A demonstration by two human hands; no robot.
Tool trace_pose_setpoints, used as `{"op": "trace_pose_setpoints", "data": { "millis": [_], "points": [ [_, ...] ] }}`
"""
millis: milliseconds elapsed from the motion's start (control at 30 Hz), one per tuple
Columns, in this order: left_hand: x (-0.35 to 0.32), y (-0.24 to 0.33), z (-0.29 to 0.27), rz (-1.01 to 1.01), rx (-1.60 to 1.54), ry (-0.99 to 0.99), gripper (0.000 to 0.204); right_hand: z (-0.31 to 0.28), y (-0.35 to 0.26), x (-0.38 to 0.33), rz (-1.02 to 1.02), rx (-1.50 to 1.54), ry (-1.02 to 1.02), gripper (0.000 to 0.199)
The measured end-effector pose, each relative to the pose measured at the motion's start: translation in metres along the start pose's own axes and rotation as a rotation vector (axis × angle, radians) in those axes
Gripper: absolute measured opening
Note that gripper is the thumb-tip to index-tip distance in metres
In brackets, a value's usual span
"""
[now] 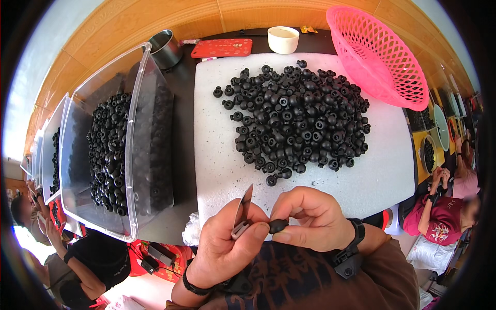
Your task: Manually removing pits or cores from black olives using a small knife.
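Just in front of my body, my left hand (227, 245) is closed around a thin metal blade (246, 204), whose pointed end sticks up past my fingers. My right hand (312, 222) pinches one small black round part (278, 226) between thumb and fingertips. The left thumb tip is right against this part. Beyond my hands, a big heap of the same black knobbed parts (305, 119), many with a hole in the end, lies on a white foam board (217, 155).
At left stands a clear plastic bin (135, 155) holding many black parts. Along the back are a metal cup (166, 49), a red packet (222, 48), a white cup (283, 41) and a pink basket (372, 57). Other people sit at both sides.
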State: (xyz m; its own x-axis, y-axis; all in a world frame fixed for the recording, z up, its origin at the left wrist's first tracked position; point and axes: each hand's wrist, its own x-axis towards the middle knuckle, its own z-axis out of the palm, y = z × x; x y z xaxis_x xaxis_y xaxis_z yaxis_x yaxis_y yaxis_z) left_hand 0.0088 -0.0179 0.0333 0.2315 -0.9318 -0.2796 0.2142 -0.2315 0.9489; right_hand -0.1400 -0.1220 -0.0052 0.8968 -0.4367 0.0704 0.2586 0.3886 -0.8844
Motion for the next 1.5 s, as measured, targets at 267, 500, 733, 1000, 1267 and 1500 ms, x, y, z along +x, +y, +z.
{"op": "trace_pose_setpoints", "data": {
  "millis": [267,500,733,1000,1267,1500],
  "points": [
    [0.002,0.001,-0.001,0.096,0.092,-0.013,0.010,0.000,-0.001,0.000,0.002,0.008,0.000,0.022],
    [0.000,-0.005,0.002,0.239,0.401,0.029,0.009,0.000,-0.002,0.000,0.011,0.067,0.025,0.022],
    [0.006,-0.005,0.007,0.408,0.684,-0.005,0.013,0.000,0.001,0.001,-0.006,0.137,0.042,0.025],
    [0.006,-0.007,0.007,0.429,0.758,0.011,0.015,-0.004,0.006,-0.001,-0.047,0.102,-0.007,0.022],
    [0.010,-0.017,0.003,0.371,0.735,0.083,0.015,0.000,0.003,0.000,-0.045,-0.017,-0.032,0.021],
    [0.020,-0.025,-0.002,0.136,0.550,0.142,0.006,-0.002,0.003,0.001,-0.019,0.001,0.023,0.028]
  ]
}}
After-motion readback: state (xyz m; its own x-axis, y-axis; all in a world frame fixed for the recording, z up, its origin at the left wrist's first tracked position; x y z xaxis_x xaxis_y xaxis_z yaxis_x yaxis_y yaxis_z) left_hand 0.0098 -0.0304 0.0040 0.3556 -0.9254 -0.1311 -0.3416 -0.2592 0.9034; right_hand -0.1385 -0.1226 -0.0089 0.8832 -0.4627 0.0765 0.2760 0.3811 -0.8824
